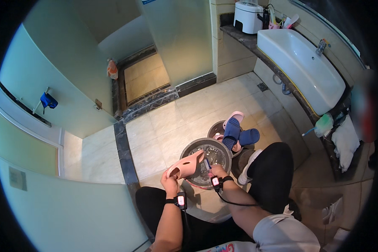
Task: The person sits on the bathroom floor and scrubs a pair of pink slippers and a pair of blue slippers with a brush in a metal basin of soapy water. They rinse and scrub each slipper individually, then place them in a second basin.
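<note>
Hanging from a bar handle at 9 o'clock is one blue pouch [49, 101]; one orange-and-white bag [112, 69] is at 10. Near 6 are two bare hands, each wrist wearing one strapped device: left hand [169, 184], then right hand [218, 170]. Between them is one pink clog [190, 164], near one grey basin [192, 148] of bubbly water at 5 o'clock. Toward 3, a second basin [213, 126] bears two blue slippers [231, 133] and at least one more pink clog, partly covered. One white sink [302, 67] is at 2.

The left hand is closed around the near end of the single pink clog, which points from that grip toward 2 o'clock, its far end over the water. The right hand, at the clog's 3 o'clock side, is closed on one small brush-like tool [207, 164]; whether the tool touches the clog, I cannot tell.

The held clog is pale salmon pink, smooth and chunky, tilted with its far end higher in view. An oval hole shows in its side, and a wide, shadowed opening gapes beside the left hand.
</note>
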Demonstrator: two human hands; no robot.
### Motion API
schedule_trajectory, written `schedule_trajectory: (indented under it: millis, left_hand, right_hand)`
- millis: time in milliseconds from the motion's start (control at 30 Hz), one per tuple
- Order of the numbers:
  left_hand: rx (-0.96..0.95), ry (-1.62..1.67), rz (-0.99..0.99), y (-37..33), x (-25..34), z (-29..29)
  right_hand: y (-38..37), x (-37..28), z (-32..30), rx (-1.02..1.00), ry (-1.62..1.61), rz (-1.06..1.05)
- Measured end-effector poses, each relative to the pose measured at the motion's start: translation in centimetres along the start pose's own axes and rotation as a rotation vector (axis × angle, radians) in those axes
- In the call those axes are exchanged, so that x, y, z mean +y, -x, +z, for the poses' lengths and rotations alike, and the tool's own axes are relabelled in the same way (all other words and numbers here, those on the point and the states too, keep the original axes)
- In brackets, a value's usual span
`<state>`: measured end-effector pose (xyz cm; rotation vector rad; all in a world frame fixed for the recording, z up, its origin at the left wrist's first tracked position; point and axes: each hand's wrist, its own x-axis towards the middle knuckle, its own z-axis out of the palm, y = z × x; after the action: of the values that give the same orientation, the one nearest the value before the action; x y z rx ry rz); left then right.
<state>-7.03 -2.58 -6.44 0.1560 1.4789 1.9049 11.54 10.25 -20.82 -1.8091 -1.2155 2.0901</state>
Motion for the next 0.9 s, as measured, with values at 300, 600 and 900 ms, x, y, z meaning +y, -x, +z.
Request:
schedule_trajectory:
  millis: [300, 600, 900]
  left_hand:
    - [0.013, -0.095, 0.037, 0.4, -1.1, 0.5]
    - [0.070, 0.002, 0.078, 0.4, -1.1, -0.7]
    - [0.111, 0.260, -0.069, 0.3, 0.5, -1.8]
  right_hand:
    - [15.4, -8.4, 4.4, -0.113, 0.163, -0.917]
    - [15.2, -8.1, 4.8, 0.052, 0.447, -0.917]
    - [5.7, -2.2, 2.5, 0.471, 0.799, -0.295]
